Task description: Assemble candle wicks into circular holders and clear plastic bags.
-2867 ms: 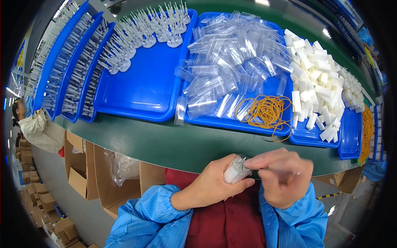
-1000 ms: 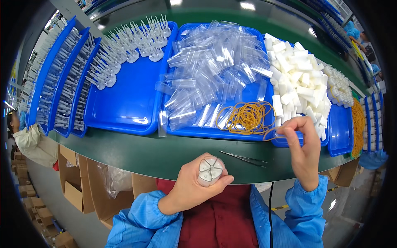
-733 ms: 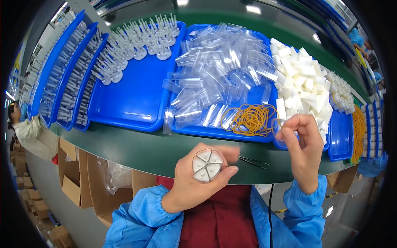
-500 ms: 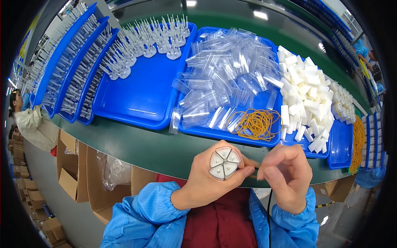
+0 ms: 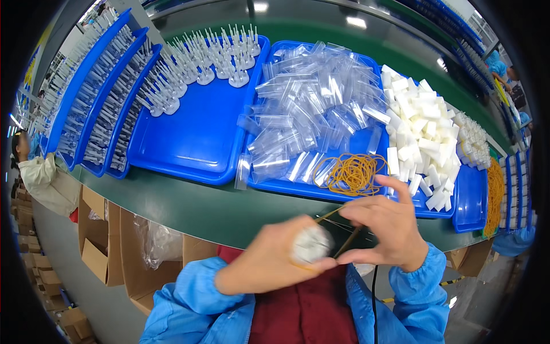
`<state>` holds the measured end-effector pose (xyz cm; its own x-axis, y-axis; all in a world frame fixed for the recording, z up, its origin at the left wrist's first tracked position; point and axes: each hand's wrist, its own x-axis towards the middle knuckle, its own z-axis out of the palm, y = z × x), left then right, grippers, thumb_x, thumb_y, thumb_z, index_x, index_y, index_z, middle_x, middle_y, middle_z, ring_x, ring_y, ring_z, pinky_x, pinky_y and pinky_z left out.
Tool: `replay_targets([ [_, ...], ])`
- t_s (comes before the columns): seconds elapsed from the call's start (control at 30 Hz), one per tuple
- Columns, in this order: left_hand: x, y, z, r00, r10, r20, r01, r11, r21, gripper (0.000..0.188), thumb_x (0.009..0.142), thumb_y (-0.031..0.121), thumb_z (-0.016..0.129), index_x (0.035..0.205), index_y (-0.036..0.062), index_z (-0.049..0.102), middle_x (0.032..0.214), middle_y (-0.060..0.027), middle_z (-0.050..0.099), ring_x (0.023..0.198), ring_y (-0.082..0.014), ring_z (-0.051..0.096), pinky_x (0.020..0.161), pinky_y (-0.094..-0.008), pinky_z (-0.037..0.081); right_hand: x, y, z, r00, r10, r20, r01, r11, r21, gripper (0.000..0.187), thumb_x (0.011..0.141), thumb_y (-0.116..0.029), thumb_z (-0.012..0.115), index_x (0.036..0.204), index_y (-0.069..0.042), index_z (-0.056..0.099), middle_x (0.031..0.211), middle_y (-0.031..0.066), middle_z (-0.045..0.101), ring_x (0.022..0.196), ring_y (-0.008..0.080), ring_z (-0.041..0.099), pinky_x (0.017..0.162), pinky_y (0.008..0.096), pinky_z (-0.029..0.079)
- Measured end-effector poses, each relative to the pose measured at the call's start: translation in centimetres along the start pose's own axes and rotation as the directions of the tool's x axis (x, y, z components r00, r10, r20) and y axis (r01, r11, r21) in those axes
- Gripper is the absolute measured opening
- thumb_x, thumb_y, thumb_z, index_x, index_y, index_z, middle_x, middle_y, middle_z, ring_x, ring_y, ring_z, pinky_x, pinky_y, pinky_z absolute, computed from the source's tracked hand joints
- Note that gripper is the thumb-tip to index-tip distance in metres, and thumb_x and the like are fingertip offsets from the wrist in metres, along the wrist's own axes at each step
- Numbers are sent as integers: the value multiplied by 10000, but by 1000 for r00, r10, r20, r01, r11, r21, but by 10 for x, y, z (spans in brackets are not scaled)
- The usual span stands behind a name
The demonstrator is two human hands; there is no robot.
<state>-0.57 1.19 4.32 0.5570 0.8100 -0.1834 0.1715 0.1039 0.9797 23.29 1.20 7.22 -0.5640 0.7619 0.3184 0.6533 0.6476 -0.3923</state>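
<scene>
My left hand [image 5: 269, 261] grips a round white bundle of small parts [image 5: 310, 245], blurred by motion, just below the green table edge. My right hand [image 5: 385, 226] pinches a tan rubber band [image 5: 339, 232] and stretches it over that bundle. Both hands are close together in front of my chest. A heap of loose rubber bands [image 5: 350, 174] lies at the front of the middle blue tray [image 5: 298, 186], among many small clear plastic bags [image 5: 309, 112].
A left blue tray [image 5: 195, 149] holds white stemmed parts [image 5: 197, 63] along its far side. White blocks [image 5: 421, 132] fill the right tray. More blue trays [image 5: 86, 109] stand far left. Cardboard boxes [image 5: 106, 241] sit under the green table [image 5: 189, 203]. Another person [image 5: 37, 172] is at left.
My right hand picked a rubber band near the tray's front, came back to the bundle, and now stretches the band over it. The bundle has turned in my left hand.
</scene>
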Motion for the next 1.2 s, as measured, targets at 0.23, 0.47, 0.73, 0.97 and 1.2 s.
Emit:
replay_targets([
  [0.23, 4, 2, -17, 868, 21, -496, -298, 822, -486, 309, 911, 289, 705, 1028, 41, 563, 697, -57, 566, 564, -114, 536, 488, -238, 438, -33, -11, -5, 948, 267, -175, 202, -77, 976, 405, 965, -419, 626, 1089, -38, 686, 1031, 84, 714, 895, 201, 652, 1035, 425, 368],
  [0.47, 3, 10, 22, 794, 605, 59, -581, 784, -216, 443, 672, 63, 935, 1016, 49, 655, 850, -107, 712, 738, -221, 697, 612, -297, 544, 8, -6, 18, 653, 686, -322, -201, 566, 799, 732, 899, -268, 742, 1467, 36, 395, 1360, 208, 598, 1163, 252, 634, 1052, 393, 436],
  [0.73, 4, 8, 21, 908, 391, -149, -271, 820, 504, 721, 668, 187, 935, 1255, -20, 572, 965, -130, 725, 709, -242, 698, 645, -329, 560, 6, -40, -9, 984, 169, 54, -177, 945, 276, 938, 611, -579, 886, 1284, -5, 575, 1199, 116, 672, 1026, 233, 677, 935, 412, 478],
  [0.97, 1, 7, -3, 955, 296, -32, -294, 955, 42, 602, 662, 199, 947, 1136, -17, 645, 770, -60, 658, 641, -118, 616, 591, -239, 499, -5, -36, -8, 964, 177, 201, -180, 984, -6, 517, 802, -519, 764, 1062, -79, 691, 982, 16, 718, 892, 149, 683, 913, 365, 423],
  [1.2, -1, -17, 7, 866, -1, 500, 380, 651, -657, 602, 971, 620, 537, 1070, 30, 598, 787, -30, 620, 661, -81, 598, 560, -211, 453, -8, -54, -14, 911, -408, 57, 396, 906, 147, 249, 914, -249, 623, 1135, -236, 737, 1220, -115, 684, 1005, 123, 604, 841, 327, 360],
])
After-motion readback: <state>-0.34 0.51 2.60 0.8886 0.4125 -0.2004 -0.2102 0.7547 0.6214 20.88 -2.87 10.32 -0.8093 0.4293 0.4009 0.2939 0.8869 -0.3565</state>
